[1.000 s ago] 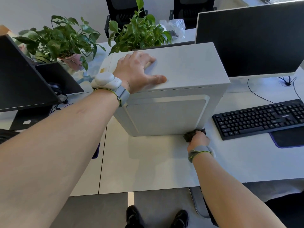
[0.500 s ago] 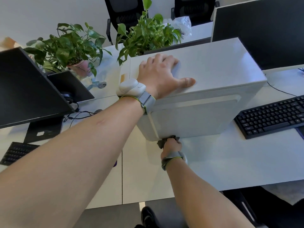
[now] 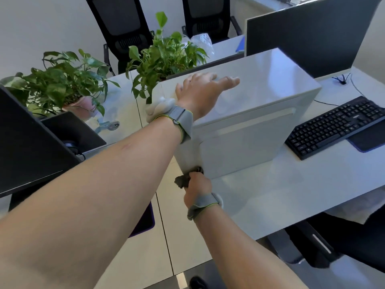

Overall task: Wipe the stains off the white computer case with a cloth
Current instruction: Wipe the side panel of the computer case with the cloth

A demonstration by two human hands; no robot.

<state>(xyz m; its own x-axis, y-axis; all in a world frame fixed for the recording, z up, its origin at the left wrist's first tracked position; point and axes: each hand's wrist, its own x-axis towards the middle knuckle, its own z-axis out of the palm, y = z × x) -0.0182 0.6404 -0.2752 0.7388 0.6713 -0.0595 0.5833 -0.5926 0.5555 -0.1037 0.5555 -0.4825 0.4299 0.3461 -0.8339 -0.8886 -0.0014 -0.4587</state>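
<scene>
The white computer case (image 3: 250, 130) stands on the white desk (image 3: 270, 195). My left hand (image 3: 202, 90) lies flat on its top panel, fingers spread, pressing down. My right hand (image 3: 196, 187) is closed on a dark grey cloth (image 3: 183, 180) and holds it against the case's lower near-left corner, at desk level. Most of the cloth is hidden by my fingers. Both wrists wear grey bands.
A black keyboard (image 3: 335, 126) and a dark mouse pad (image 3: 368, 138) lie right of the case. A black monitor (image 3: 312, 36) stands behind it, another monitor (image 3: 25, 142) at the left. Two potted plants (image 3: 164, 55) (image 3: 60, 82) and two black chairs (image 3: 120, 28) are at the back.
My right hand has slid the cloth leftward along the case's bottom edge, from its right corner to its left corner. My left hand has shifted on the top panel.
</scene>
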